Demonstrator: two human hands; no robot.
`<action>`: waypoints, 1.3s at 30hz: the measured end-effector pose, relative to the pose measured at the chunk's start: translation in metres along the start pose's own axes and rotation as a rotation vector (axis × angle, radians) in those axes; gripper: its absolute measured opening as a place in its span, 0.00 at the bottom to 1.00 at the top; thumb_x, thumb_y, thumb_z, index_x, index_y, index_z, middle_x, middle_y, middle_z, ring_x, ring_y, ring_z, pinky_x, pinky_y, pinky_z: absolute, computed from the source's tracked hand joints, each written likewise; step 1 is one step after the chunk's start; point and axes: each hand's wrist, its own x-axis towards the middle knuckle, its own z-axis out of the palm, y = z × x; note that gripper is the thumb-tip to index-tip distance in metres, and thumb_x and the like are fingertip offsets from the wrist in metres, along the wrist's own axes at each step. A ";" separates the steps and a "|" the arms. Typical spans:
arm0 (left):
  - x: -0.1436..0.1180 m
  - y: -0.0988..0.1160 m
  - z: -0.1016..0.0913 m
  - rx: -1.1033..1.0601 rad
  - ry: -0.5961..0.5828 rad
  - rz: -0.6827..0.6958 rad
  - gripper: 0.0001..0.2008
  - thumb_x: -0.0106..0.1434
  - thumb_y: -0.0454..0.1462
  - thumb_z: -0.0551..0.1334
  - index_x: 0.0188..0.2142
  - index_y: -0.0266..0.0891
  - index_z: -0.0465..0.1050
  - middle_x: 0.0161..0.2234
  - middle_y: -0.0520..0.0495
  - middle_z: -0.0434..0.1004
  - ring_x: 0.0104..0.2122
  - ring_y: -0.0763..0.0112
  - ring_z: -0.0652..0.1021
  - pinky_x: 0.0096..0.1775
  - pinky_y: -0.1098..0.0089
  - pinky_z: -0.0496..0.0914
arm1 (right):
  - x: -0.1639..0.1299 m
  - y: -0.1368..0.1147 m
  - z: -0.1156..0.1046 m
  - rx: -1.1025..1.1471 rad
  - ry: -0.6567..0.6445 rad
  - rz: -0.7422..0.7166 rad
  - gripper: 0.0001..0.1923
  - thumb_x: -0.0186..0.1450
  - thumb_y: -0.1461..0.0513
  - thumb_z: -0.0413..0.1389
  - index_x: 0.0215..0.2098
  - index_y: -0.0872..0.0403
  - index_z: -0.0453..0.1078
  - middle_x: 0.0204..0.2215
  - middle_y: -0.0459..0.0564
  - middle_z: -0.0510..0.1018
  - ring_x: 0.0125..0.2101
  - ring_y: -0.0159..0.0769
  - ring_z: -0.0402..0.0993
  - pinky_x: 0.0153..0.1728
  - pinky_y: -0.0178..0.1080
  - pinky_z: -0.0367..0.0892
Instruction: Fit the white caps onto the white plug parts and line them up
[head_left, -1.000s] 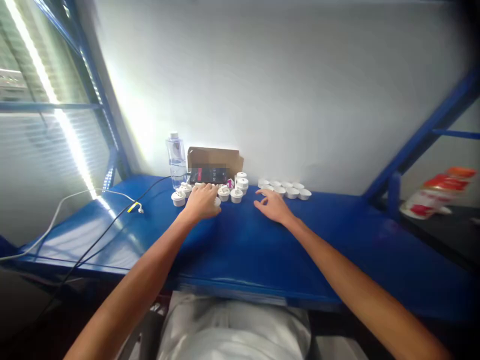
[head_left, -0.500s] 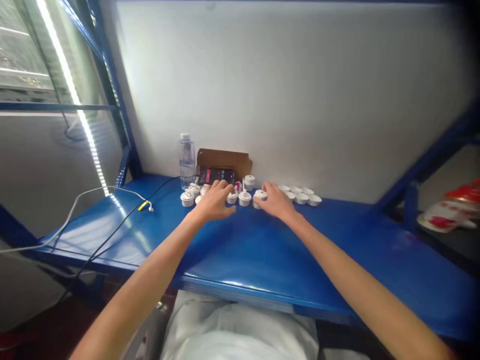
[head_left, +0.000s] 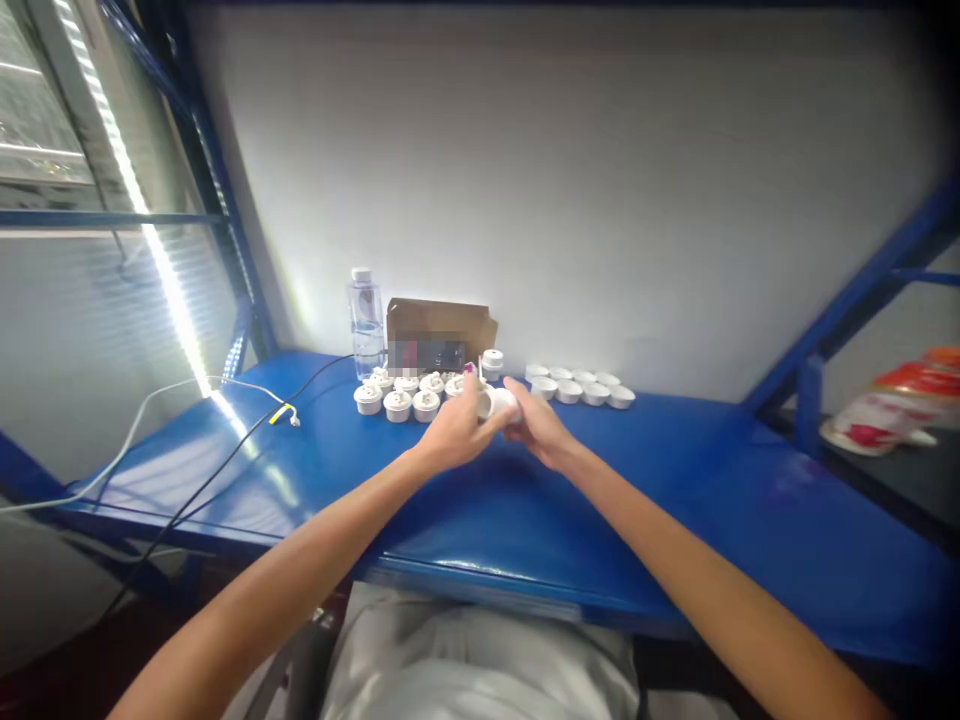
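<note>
My left hand (head_left: 453,431) and my right hand (head_left: 537,428) meet over the middle of the blue table (head_left: 525,510), both closed on small white round plastic parts (head_left: 497,403) held between them. Behind the left hand stands a cluster of white plug-like parts (head_left: 405,395). A row of white caps (head_left: 581,388) lies behind the right hand, near the wall. How the held pieces fit together is hidden by my fingers.
A water bottle (head_left: 364,322), a cardboard box (head_left: 439,328) and a phone (head_left: 431,355) stand at the back by the wall. Black and white cables (head_left: 225,420) run across the table's left side. A red and white bag (head_left: 889,410) lies on a shelf at right.
Both hands reached into the parts at the back, then drew toward me and came together, each now holding a white piece.
</note>
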 end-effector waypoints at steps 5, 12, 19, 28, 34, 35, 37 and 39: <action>0.010 -0.002 0.001 -0.504 0.063 -0.361 0.20 0.67 0.55 0.54 0.34 0.41 0.60 0.21 0.57 0.57 0.19 0.77 0.62 0.22 0.74 0.57 | -0.004 -0.014 -0.008 -0.491 0.016 -0.659 0.17 0.59 0.55 0.65 0.45 0.49 0.70 0.44 0.50 0.77 0.46 0.45 0.74 0.50 0.46 0.68; 0.010 -0.009 -0.008 -0.522 -0.099 -0.450 0.14 0.64 0.48 0.57 0.32 0.39 0.65 0.21 0.54 0.64 0.18 0.76 0.66 0.20 0.74 0.58 | 0.015 0.010 -0.043 -1.020 0.222 -0.646 0.19 0.60 0.60 0.61 0.49 0.50 0.70 0.46 0.54 0.75 0.48 0.48 0.73 0.52 0.48 0.66; 0.005 -0.015 -0.007 -0.273 -0.239 -0.289 0.21 0.50 0.38 0.68 0.44 0.41 0.67 0.33 0.53 0.73 0.30 0.72 0.76 0.34 0.72 0.70 | 0.029 0.040 -0.062 -1.012 0.238 -0.294 0.17 0.60 0.52 0.60 0.43 0.51 0.67 0.39 0.51 0.78 0.41 0.45 0.74 0.44 0.44 0.67; 0.006 -0.020 -0.014 0.231 -0.161 -0.059 0.16 0.52 0.41 0.65 0.41 0.41 0.70 0.37 0.47 0.76 0.37 0.61 0.76 0.39 0.65 0.70 | 0.017 0.025 -0.048 -0.986 0.205 -0.315 0.14 0.60 0.52 0.61 0.39 0.51 0.68 0.34 0.48 0.77 0.34 0.41 0.74 0.38 0.41 0.67; 0.006 -0.024 -0.020 0.660 -0.143 0.052 0.13 0.56 0.38 0.63 0.42 0.40 0.71 0.46 0.38 0.75 0.49 0.50 0.72 0.50 0.54 0.66 | 0.022 0.033 -0.043 -0.999 0.095 -0.241 0.17 0.60 0.52 0.61 0.42 0.54 0.73 0.33 0.50 0.78 0.31 0.38 0.72 0.37 0.41 0.66; 0.005 -0.025 -0.020 0.689 -0.147 0.058 0.13 0.57 0.38 0.63 0.43 0.40 0.71 0.47 0.38 0.74 0.50 0.49 0.71 0.51 0.53 0.65 | 0.023 0.035 -0.043 -0.996 0.098 -0.244 0.20 0.60 0.52 0.61 0.46 0.54 0.72 0.35 0.51 0.78 0.31 0.38 0.73 0.38 0.41 0.66; 0.005 -0.026 -0.021 0.724 -0.143 0.061 0.13 0.59 0.38 0.62 0.44 0.41 0.72 0.48 0.38 0.74 0.52 0.49 0.69 0.52 0.52 0.64 | 0.024 0.038 -0.045 -0.981 0.095 -0.246 0.25 0.61 0.51 0.61 0.52 0.55 0.71 0.39 0.53 0.78 0.32 0.38 0.73 0.39 0.43 0.67; 0.006 -0.028 -0.021 0.736 -0.136 0.057 0.12 0.60 0.38 0.61 0.44 0.42 0.72 0.49 0.39 0.73 0.52 0.49 0.69 0.52 0.51 0.63 | 0.024 0.041 -0.047 -0.967 0.095 -0.250 0.26 0.61 0.52 0.61 0.54 0.55 0.71 0.40 0.54 0.78 0.33 0.39 0.73 0.41 0.44 0.68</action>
